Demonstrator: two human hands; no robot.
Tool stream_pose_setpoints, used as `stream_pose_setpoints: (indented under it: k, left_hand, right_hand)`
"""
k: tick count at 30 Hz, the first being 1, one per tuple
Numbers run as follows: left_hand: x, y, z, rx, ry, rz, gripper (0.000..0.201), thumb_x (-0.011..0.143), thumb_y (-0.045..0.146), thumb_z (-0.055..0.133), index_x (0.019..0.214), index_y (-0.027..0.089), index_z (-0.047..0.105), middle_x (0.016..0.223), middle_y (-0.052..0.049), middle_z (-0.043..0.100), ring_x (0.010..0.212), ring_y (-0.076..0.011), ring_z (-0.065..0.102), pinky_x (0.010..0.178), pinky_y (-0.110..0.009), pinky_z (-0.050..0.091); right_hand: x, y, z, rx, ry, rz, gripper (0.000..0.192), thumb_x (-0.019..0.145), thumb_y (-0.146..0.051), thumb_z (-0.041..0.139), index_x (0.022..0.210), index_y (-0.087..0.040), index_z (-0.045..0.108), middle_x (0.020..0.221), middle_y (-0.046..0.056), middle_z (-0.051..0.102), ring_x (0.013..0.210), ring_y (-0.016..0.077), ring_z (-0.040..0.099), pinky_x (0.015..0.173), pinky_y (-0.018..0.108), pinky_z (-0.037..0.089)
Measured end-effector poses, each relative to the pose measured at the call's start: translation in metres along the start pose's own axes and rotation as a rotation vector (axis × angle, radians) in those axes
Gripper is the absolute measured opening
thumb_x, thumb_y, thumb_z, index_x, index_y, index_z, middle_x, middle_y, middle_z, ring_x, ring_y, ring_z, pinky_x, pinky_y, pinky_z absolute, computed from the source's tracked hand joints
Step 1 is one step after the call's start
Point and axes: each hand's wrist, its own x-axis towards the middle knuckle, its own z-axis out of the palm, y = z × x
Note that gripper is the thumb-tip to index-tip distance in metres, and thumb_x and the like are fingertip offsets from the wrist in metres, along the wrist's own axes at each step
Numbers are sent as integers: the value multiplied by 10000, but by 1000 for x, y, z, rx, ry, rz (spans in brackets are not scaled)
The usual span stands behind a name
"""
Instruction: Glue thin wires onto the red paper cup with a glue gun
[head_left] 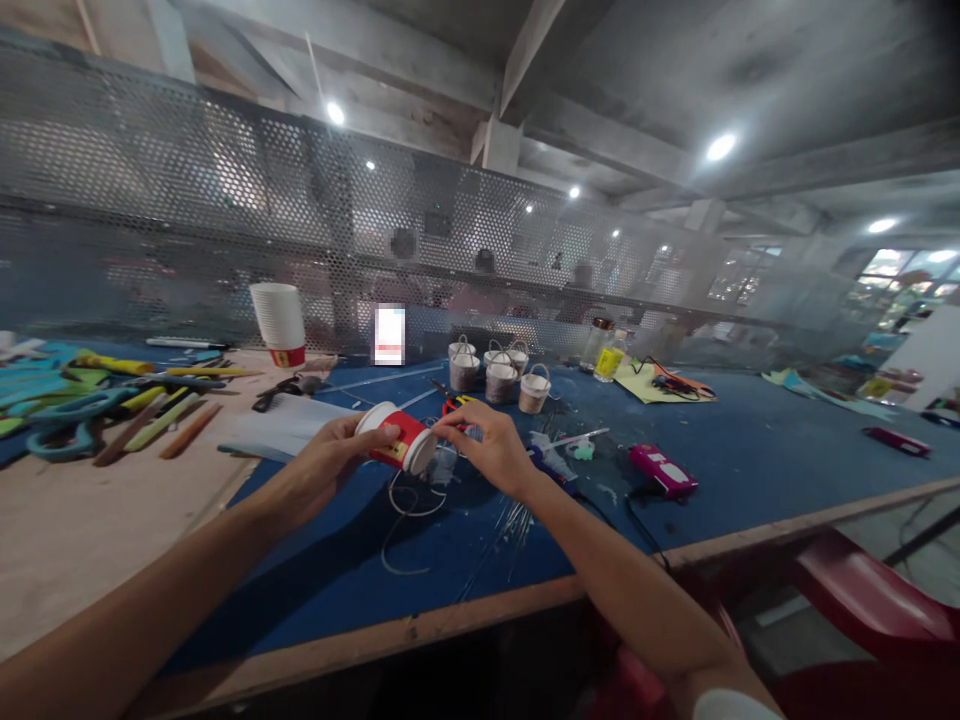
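Observation:
My left hand [346, 446] is closed around a red and white paper cup [405, 432], held tilted on its side above the blue table. At the cup's right end, the fingertips of my right hand [491, 447] are pinched together. What they hold, if anything, is too small to make out. Loops of thin pale cord [416, 512] lie on the table below the cup. Behind my right hand are red and yellow-handled pliers [456, 403], partly hidden. A blue glue gun [551, 462] lies to the right of that hand.
Several small handled buckets [533, 392] stand behind my hands. A stack of paper cups [277, 315] is at the back left, near scissors [71, 420] and craft sticks. A magenta device [663, 471] and a yellow-labelled bottle [609, 358] are on the right.

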Motion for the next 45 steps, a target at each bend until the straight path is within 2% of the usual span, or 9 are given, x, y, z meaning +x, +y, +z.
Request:
stream_pose_setpoints:
  k: [7, 19, 24, 30, 35, 40, 45]
  left_hand:
    - [-1, 0, 0, -9, -41, 14, 122, 775, 305, 831, 804, 193, 789, 786, -29, 780, 712, -144, 678, 683, -210, 515]
    - [-3, 0, 2, 14, -57, 71, 126, 766, 288, 828, 826, 194, 768, 782, -24, 763, 700, -150, 665, 677, -224, 507]
    - [-4, 0, 6, 37, -40, 89, 123, 748, 286, 828, 812, 204, 762, 797, -28, 767, 717, -176, 677, 692, -243, 511]
    - [-1, -1, 4, 32, 4, 79, 164, 735, 336, 844, 815, 205, 786, 791, -43, 779, 718, -194, 685, 691, -259, 524]
    - [0, 0, 3, 52, 47, 83, 173, 724, 343, 858, 816, 212, 794, 812, -38, 794, 741, -193, 697, 716, -263, 531]
    - [-1, 1, 4, 83, 53, 95, 154, 758, 342, 833, 837, 218, 789, 827, -41, 796, 757, -187, 701, 728, -257, 526]
    - [1, 3, 4, 107, 93, 146, 197, 734, 330, 846, 864, 201, 771, 812, -42, 785, 717, -185, 689, 691, -263, 519]
  right_hand:
    - [1, -3, -1, 24, -13, 103, 104, 922, -315, 688, 902, -227, 738, 916, 12, 751, 915, 166, 686, 876, 310, 513]
    - [2, -10, -2, 67, -25, 172, 98, 893, -278, 689, 833, -202, 710, 864, 3, 734, 866, 158, 669, 850, 291, 498]
    - [3, -7, -2, 119, -52, 217, 89, 873, -252, 690, 810, -191, 704, 837, -8, 727, 839, 150, 663, 811, 272, 498]
    - [3, 1, 0, 195, -59, 277, 161, 899, -343, 686, 878, -194, 743, 869, 3, 749, 863, 158, 685, 830, 275, 508]
    - [3, 1, 0, 222, -16, 250, 160, 902, -339, 690, 951, -200, 755, 953, 21, 755, 899, 161, 690, 846, 276, 522]
    - [3, -2, 0, 153, 21, 224, 131, 881, -316, 721, 929, -197, 744, 933, 21, 753, 891, 162, 692, 856, 290, 528]
    - [4, -8, -1, 60, -21, 96, 105, 908, -318, 706, 916, -219, 737, 934, 21, 740, 918, 165, 681, 883, 318, 528]
